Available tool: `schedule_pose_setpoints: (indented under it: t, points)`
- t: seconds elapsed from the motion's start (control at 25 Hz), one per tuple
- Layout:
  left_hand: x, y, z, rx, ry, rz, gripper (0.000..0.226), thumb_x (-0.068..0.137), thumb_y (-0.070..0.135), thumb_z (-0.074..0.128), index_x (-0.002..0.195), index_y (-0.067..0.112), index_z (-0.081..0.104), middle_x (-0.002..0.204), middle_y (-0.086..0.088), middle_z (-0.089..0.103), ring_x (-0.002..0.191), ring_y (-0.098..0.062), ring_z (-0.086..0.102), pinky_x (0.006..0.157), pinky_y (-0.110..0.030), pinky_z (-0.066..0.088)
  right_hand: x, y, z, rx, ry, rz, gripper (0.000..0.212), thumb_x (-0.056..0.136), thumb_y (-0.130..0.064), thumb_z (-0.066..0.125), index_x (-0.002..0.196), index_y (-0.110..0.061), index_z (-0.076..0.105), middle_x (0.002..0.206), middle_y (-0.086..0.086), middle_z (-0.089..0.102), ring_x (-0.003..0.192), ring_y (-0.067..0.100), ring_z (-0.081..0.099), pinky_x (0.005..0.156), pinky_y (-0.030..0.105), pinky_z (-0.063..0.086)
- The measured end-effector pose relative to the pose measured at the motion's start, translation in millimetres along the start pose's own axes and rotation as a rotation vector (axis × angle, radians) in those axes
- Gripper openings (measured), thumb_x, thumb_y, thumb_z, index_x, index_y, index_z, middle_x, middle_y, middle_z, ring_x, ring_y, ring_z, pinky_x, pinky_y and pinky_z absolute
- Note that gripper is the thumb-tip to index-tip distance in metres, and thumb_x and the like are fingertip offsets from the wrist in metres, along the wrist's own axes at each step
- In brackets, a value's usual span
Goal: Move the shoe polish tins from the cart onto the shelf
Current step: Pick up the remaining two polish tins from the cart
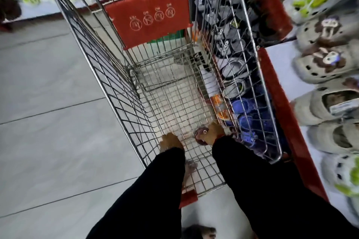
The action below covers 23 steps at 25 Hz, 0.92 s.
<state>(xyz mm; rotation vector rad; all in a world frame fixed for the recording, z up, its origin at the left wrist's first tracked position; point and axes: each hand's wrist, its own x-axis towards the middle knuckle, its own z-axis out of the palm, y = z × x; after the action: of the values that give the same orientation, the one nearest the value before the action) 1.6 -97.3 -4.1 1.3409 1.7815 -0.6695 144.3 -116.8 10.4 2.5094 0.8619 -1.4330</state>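
Head view: both black-sleeved arms reach down into the wire-mesh metal shopping cart (169, 87). Right hand (212, 134) grip is wrapped on a round dark-red shoe polish tin (200, 135) low on the cart floor, flat, lid up, at the fingers' left side. Left hand (171, 140) grip curled knuckles-up, apparently empty; cannot tell. Red-edged white shelf (279, 91) lies right of the right grip, past the cart wall, so right hand is nearer; lift, then carry right.

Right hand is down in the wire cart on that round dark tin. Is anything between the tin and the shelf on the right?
Yes: the cart's right wire side wall rises between the round dark tin, held by the right hand, and the red-edged shelf of pale clogs. The tin likely must lift over the wall's rim.
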Motion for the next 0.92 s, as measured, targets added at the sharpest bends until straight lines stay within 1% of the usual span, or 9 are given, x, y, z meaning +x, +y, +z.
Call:
schedule_pose_setpoints:
  t: [0.12, 0.32, 0.4, 0.48, 0.6, 0.68, 0.76, 0.84, 0.92]
  points:
    - [6.2, -2.4, 8.1, 0.020, 0.026, -0.001, 0.042, 0.097, 0.024, 0.053, 0.137, 0.010, 0.049, 0.143, -0.011, 0.042, 0.134, -0.031, 0.049, 0.107, -0.041, 0.046, 8.0, 0.9, 7.5, 0.004, 0.049, -0.005, 0.070, 0.080, -0.027, 0.079, 0.137, 0.001, 0.049, 0.145, 0.018, 0.045, 0.134, 0.033, 0.051, 0.111, 0.036, 0.043]
    - [4.9, -4.7, 10.4, 0.066, 0.024, 0.064, 0.040, 0.092, 0.020, 0.057, 0.130, 0.007, 0.054, 0.144, -0.013, 0.037, 0.129, -0.034, 0.054, 0.105, -0.042, 0.050, 8.9, 6.9, 8.1, 0.016, 0.105, 0.027, 0.074, 0.077, -0.025, 0.083, 0.137, -0.001, 0.046, 0.138, 0.017, 0.056, 0.133, 0.032, 0.054, 0.109, 0.041, 0.046]
    - [2.4, -4.4, 10.2, 0.061, 0.032, 0.095, 0.041, 0.090, 0.019, 0.060, 0.129, 0.008, 0.053, 0.143, -0.013, 0.041, 0.128, -0.036, 0.055, 0.103, -0.042, 0.051, 9.1, 9.9, 5.3, 0.071, 0.136, 0.050, 0.071, 0.078, -0.023, 0.082, 0.136, -0.002, 0.048, 0.135, 0.017, 0.061, 0.129, 0.032, 0.058, 0.107, 0.041, 0.048]
    - [1.9, -2.8, 8.7, 0.094, 0.015, 0.127, 0.043, 0.088, 0.021, 0.062, 0.128, 0.009, 0.051, 0.139, -0.012, 0.051, 0.129, -0.036, 0.056, 0.101, -0.041, 0.049, 10.1, 10.7, 0.3, 0.100, 0.150, 0.060, 0.063, 0.082, -0.021, 0.079, 0.135, -0.003, 0.051, 0.134, 0.018, 0.063, 0.128, 0.032, 0.060, 0.106, 0.041, 0.049]
    - [-1.0, -0.7, 3.2, 0.097, 0.017, 0.127, 0.046, 0.088, 0.029, 0.063, 0.128, 0.009, 0.052, 0.132, -0.013, 0.061, 0.126, -0.035, 0.059, 0.097, -0.039, 0.051, 9.3, 13.7, -6.8, 0.135, 0.168, 0.057, 0.050, 0.088, -0.013, 0.072, 0.133, 0.000, 0.056, 0.136, 0.019, 0.063, 0.129, 0.033, 0.059, 0.107, 0.038, 0.047]
    - [-6.5, -0.8, -4.6, 0.023, 0.041, 0.093, 0.046, 0.087, 0.035, 0.065, 0.123, 0.006, 0.060, 0.126, -0.015, 0.066, 0.121, -0.034, 0.063, 0.093, -0.037, 0.053, 3.9, 16.5, -12.0, 0.180, 0.192, 0.077, 0.043, 0.091, -0.010, 0.068, 0.131, 0.002, 0.060, 0.135, 0.020, 0.063, 0.127, 0.034, 0.060, 0.105, 0.036, 0.047]
    - [-15.1, -0.4, -16.8, -0.097, 0.073, 0.047, 0.047, 0.088, 0.041, 0.065, 0.116, 0.003, 0.068, 0.122, -0.017, 0.070, 0.118, -0.034, 0.065, 0.092, -0.035, 0.054, -3.6, 18.1, -19.7, 0.263, 0.186, 0.110, 0.038, 0.093, -0.008, 0.063, 0.130, 0.005, 0.062, 0.134, 0.021, 0.064, 0.126, 0.035, 0.062, 0.104, 0.039, 0.050]
    - [-23.0, 0.6, -30.3, -0.248, 0.086, 0.024, 0.043, 0.090, 0.038, 0.064, 0.114, 0.003, 0.072, 0.120, -0.019, 0.072, 0.118, -0.034, 0.066, 0.095, -0.035, 0.052, -15.8, 19.6, -30.6, 0.373, 0.179, 0.113, 0.037, 0.094, -0.009, 0.061, 0.128, 0.005, 0.064, 0.131, 0.021, 0.066, 0.124, 0.037, 0.063, 0.103, 0.044, 0.052]
    - [-37.6, 4.5, -45.9, -0.361, 0.106, 0.044, 0.037, 0.091, 0.035, 0.064, 0.112, 0.006, 0.076, 0.116, -0.017, 0.074, 0.117, -0.032, 0.067, 0.094, -0.033, 0.051, -32.3, 19.7, -43.5, 0.442, 0.176, 0.064, 0.036, 0.095, -0.015, 0.060, 0.124, 0.003, 0.067, 0.127, 0.021, 0.068, 0.120, 0.037, 0.064, 0.101, 0.043, 0.053]
